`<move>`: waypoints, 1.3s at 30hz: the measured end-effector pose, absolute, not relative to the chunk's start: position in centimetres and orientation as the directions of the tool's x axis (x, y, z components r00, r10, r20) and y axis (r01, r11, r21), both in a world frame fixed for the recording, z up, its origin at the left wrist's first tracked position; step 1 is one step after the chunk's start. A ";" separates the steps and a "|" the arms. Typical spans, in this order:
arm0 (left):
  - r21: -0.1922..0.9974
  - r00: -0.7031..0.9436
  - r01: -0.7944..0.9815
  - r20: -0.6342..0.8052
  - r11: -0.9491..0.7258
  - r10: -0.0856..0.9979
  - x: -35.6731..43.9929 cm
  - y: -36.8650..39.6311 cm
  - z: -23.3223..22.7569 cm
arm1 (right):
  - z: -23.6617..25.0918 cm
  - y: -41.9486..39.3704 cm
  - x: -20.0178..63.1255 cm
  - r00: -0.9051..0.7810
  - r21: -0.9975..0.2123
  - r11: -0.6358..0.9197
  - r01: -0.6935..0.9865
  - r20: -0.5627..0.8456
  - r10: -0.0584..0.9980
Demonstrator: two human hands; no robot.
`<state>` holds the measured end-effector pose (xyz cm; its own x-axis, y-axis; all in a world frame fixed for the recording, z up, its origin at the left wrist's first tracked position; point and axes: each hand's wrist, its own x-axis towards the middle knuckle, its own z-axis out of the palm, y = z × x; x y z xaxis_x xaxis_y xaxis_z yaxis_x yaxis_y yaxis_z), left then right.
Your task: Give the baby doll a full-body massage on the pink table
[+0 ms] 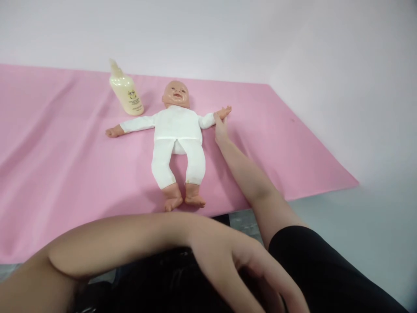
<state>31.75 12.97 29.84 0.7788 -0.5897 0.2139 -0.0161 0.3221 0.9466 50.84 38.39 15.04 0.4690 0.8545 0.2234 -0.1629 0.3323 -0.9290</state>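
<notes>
A baby doll in white clothes lies on its back, its head toward the far side and its bare feet toward me. My right hand reaches forward and holds the doll's forearm near the wrist, on the right side. Close to the camera, my left hand crosses in front of my body. Its fingers are apart and loosely bent, and no object shows in it; some fingertips run past the bottom edge of the view. To the left of the doll's head stands a pale yellow pump bottle.
A pink cloth covers the table under the doll and bottle, with folds at the left. A white wall rises behind it. The cloth's right edge slants down toward a pale surface.
</notes>
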 end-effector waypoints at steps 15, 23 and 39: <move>0.830 0.799 0.509 -0.554 -0.229 -0.234 30.0 18.5 26.4 | 13.9 39.4 51.6 0.439 -0.883 0.420 -0.210 0.299 0.847; 0.850 0.868 0.484 -0.438 -0.205 0.234 27.3 20.5 29.2 | 14.9 38.7 51.1 0.429 -0.943 0.305 -0.136 0.222 0.876; 0.782 0.971 0.239 -0.173 -0.575 0.167 27.1 16.5 26.1 | 15.3 38.4 51.0 0.428 -0.949 0.286 -0.131 0.206 0.880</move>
